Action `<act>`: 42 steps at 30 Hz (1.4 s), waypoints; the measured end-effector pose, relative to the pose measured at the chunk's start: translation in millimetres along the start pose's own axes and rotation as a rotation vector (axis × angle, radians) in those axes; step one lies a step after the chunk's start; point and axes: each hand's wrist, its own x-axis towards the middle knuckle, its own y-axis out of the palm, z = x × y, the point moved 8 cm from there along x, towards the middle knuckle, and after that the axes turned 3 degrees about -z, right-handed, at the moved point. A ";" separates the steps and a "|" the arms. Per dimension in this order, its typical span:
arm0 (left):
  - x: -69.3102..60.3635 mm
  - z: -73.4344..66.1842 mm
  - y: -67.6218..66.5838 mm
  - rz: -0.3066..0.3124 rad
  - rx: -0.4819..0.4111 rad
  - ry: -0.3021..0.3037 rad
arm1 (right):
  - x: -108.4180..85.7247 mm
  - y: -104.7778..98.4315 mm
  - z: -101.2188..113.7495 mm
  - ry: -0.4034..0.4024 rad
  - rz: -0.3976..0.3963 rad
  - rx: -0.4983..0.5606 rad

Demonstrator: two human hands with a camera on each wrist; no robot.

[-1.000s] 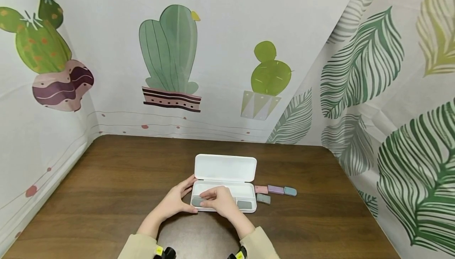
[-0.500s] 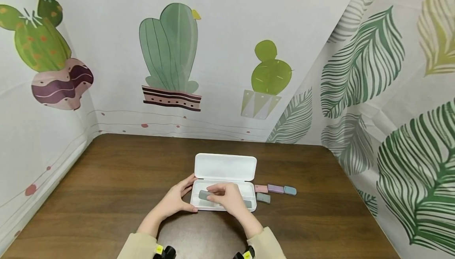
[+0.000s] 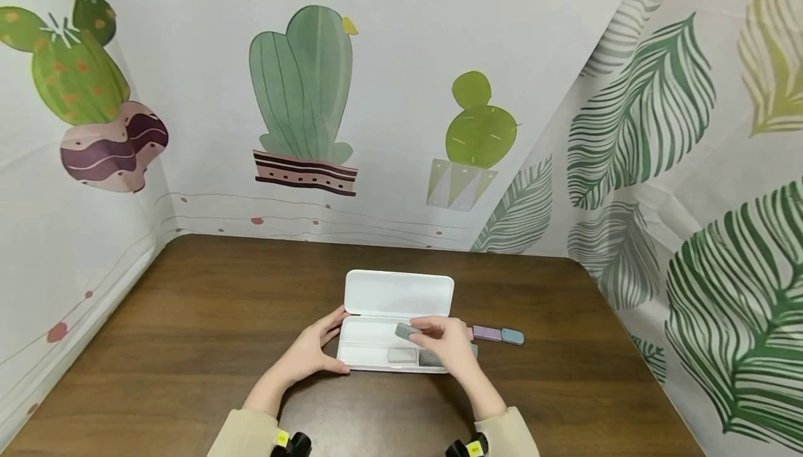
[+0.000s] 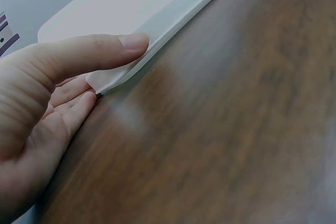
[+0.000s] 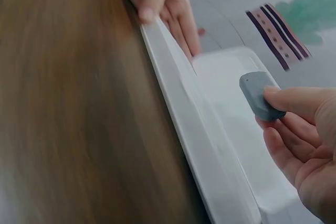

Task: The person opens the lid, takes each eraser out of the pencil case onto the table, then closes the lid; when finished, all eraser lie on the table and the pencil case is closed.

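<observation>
An open white case (image 3: 365,357) lies on the table, its lid (image 3: 399,293) tilted back. My left hand (image 3: 308,354) grips the case's left end, thumb at the front corner and fingers round the side; in the left wrist view the thumb (image 4: 105,53) lies on the edge. My right hand (image 3: 447,345) pinches a grey block (image 3: 407,331) between thumb and fingers above the case; the right wrist view shows this grey block (image 5: 257,94) over the white interior. A pale block (image 3: 402,355) and a darker grey block (image 3: 429,359) lie in the front compartment.
Right of the case, a purple block (image 3: 486,333) and a blue block (image 3: 512,336) lie in a row with a pink block, mostly hidden by my right hand. Another grey block (image 3: 474,350) peeks out beside that hand. Patterned cloth (image 3: 389,234) stands behind the wooden table (image 3: 226,304).
My right hand has lifted the grey block from the case's front left and carried it rightward, uncovering the pale block. My left hand has stayed at the case's left end.
</observation>
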 end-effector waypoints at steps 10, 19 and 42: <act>-0.3 1.3 -0.1 -0.001 0.012 -0.002 | -6.0 -54.5 -23.6 0.073 -0.143 -0.003; -0.3 1.6 0.9 0.001 0.009 -0.001 | -15.7 -87.7 -30.5 0.052 -0.184 -0.025; 0.2 0.8 0.2 -0.004 0.019 0.001 | -38.1 -130.1 -84.7 0.209 -0.121 -0.061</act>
